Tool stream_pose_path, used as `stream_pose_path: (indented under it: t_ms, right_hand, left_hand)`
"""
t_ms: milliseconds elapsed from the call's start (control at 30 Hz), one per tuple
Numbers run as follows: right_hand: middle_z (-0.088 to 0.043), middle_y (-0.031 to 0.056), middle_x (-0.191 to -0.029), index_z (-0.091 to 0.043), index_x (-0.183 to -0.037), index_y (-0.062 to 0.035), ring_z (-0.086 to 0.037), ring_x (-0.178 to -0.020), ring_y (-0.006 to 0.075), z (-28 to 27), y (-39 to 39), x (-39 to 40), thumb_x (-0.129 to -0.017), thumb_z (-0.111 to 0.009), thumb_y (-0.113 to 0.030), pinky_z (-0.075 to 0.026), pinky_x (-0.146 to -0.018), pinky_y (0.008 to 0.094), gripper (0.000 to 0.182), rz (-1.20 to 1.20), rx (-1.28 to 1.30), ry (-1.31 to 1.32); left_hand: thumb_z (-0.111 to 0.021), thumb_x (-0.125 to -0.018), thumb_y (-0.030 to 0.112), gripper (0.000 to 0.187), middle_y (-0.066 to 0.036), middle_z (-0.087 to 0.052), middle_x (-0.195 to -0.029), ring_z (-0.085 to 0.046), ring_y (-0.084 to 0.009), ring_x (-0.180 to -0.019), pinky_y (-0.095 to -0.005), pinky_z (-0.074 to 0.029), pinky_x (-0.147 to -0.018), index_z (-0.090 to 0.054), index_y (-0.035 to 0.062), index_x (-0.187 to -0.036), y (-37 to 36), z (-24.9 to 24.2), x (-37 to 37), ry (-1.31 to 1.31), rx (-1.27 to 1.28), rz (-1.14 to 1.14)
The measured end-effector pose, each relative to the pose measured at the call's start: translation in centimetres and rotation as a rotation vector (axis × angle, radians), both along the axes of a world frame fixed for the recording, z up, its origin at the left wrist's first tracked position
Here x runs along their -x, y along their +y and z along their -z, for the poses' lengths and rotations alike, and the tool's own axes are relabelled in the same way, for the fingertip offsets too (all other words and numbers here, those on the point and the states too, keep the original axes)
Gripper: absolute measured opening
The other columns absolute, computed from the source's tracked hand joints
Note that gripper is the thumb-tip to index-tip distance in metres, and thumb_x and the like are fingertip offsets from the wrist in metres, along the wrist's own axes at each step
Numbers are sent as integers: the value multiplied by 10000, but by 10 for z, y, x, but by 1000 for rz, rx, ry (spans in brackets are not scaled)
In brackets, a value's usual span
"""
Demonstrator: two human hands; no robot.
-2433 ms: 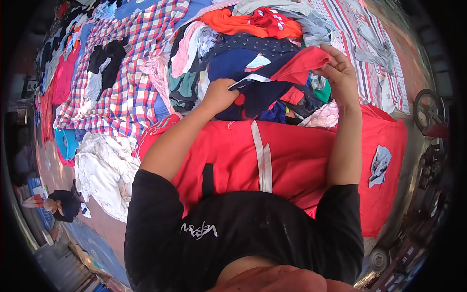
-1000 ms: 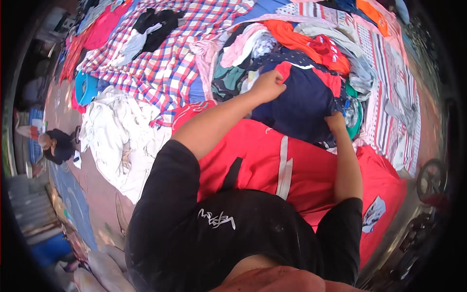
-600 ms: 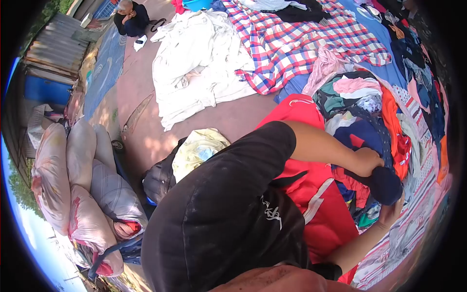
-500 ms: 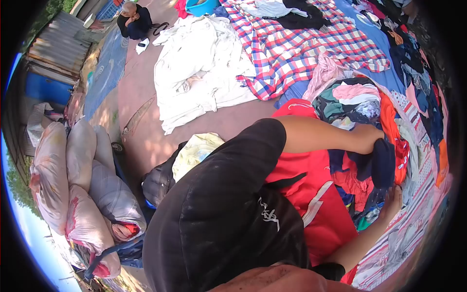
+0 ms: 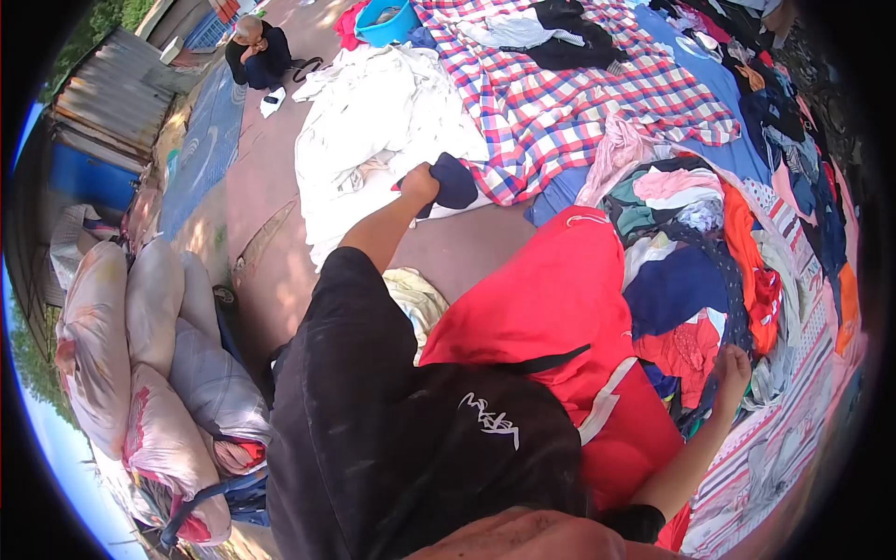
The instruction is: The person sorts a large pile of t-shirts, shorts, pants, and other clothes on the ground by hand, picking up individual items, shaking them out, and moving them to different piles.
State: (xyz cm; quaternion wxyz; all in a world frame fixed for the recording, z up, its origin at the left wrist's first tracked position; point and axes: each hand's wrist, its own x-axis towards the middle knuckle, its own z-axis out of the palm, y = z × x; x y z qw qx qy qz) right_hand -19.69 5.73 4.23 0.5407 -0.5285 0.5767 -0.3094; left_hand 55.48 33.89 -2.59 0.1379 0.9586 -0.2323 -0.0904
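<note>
My left hand (image 5: 421, 184) is stretched out to the left, closed on a dark navy garment (image 5: 455, 182) bunched over the edge of a white sheet (image 5: 392, 112). My right hand (image 5: 734, 366) is at the near right edge of a heap of mixed clothes, its fingers closed at a dark dotted cloth (image 5: 736, 313). In the heap beside it lie a navy garment (image 5: 677, 289), a red dotted piece (image 5: 679, 357), a pink one (image 5: 677, 182) and an orange one (image 5: 740, 229).
A red-and-blue checked cloth (image 5: 569, 103) bears dark and grey clothes. A blue basin (image 5: 387, 23) stands at the back. Stuffed pale sacks (image 5: 96, 345) lean at left. A person (image 5: 258, 54) crouches far left. A cream cloth (image 5: 417, 301) lies beside my red-clad leg (image 5: 541, 299).
My left hand has swung left from the heap to the white sheet, carrying the navy garment. My right hand has shifted slightly left and up, staying by the heap.
</note>
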Motion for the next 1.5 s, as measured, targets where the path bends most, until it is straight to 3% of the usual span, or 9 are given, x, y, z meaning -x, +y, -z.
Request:
stream_pose_path:
  t_ms: [233,333,733,967,1167,1200,1333,1400,1500]
  right_hand:
    - [-697,36,-1042,-615,-1211,-71,-660,-828,99,23,-7,11,-976,-634,-223,-494,-664,225,280,50,-46,167]
    - [-696,40,-1061,-612,-1237,-71,-663,-831,105,41,-15,22,-967,-645,-236,-494,-665,230,318,34,-88,176]
    - [-698,56,-1038,-613,-1225,-32,-686,-817,130,57,-14,26,-945,-667,-218,-481,-592,214,340,44,-77,269]
    - [-688,43,-998,-627,-1203,-16,-655,-772,105,47,-6,22,-937,-672,-199,-475,-587,216,326,45,-29,306]
    - [-698,54,-985,-618,-1227,9,-642,-754,88,34,5,8,-942,-652,-172,-464,-592,208,339,62,-15,321]
    - [-700,63,-965,-625,-1210,14,-642,-730,96,35,7,8,-934,-650,-159,-465,-576,212,326,68,1,300]
    - [-727,141,-811,-707,-977,40,-697,-645,171,57,7,13,-858,-676,-172,-531,-605,297,245,75,117,501]
    - [-729,202,-866,-742,-920,-25,-726,-792,346,80,4,19,-813,-678,-210,-568,-754,406,224,51,203,745]
    - [-716,220,-889,-752,-913,-57,-705,-870,390,98,7,16,-798,-671,-210,-561,-814,447,208,37,153,839]
  left_hand:
    - [-610,-750,19,424,-238,-695,-1115,-662,-383,-1081,-429,-521,-925,-660,26,-1172,197,34,-33,47,-189,-253]
    - [-655,-700,-40,493,-231,-703,-1090,-677,-376,-1043,-423,-528,-904,-651,16,-1190,251,64,-37,258,6,-385]
    - [-706,-659,-31,526,-232,-718,-1048,-702,-348,-990,-403,-538,-879,-649,-6,-1181,272,84,-13,297,122,-467]
    - [-711,-658,-18,517,-223,-719,-1053,-693,-348,-1020,-417,-530,-893,-649,-7,-1171,214,98,10,255,118,-345]
    - [-650,-813,39,521,-209,-711,-1005,-729,-213,-712,-326,-569,-603,-535,-12,-1319,145,136,54,541,533,-204]
    - [-609,-862,46,536,-200,-702,-1041,-727,-227,-728,-323,-563,-592,-467,-23,-1374,133,131,61,523,366,-139]
    - [-621,-907,71,266,-132,-694,-960,-686,-162,-680,-262,-518,-559,-619,-54,-1141,81,137,67,616,339,40]
    - [-602,-930,75,257,-124,-696,-973,-685,-156,-705,-266,-533,-610,-613,-50,-1154,32,125,71,633,404,126]
    - [-576,-960,66,239,-118,-697,-1008,-681,-152,-781,-260,-539,-704,-612,-45,-1170,-69,40,111,652,520,340]
